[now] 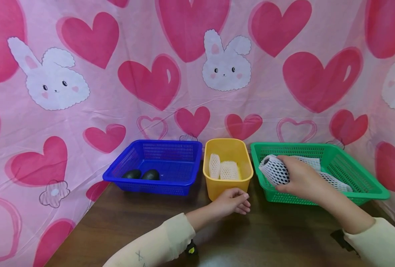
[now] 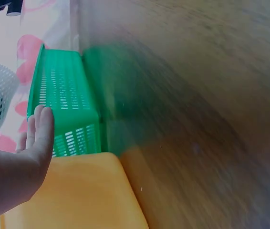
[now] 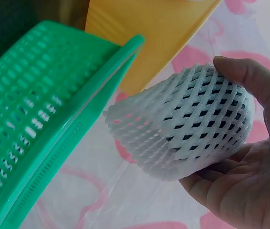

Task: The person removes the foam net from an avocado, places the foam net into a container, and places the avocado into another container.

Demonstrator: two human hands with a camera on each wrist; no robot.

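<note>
My right hand (image 1: 301, 178) grips a dark fruit, apparently an avocado, in a white foam net sleeve (image 3: 206, 114), above the left end of the green basket (image 1: 321, 200). Thumb and fingers lie on either side of the sleeve, whose loose end sticks out past the fruit. More white foam nets (image 1: 334, 181) lie in that basket; what they contain is unclear. My left hand (image 1: 232, 203) holds nothing, its fingers loosely bent, in front of the yellow bin (image 1: 229, 185). Inside the bin are foam net sleeves (image 1: 229, 170).
To the left stands a blue basket (image 1: 171, 189) with two dark avocados (image 1: 150, 174) in it. All the containers stand along the back of a brown wooden table (image 1: 267, 237). A pink cloth with hearts and rabbits (image 1: 191, 96) hangs behind them.
</note>
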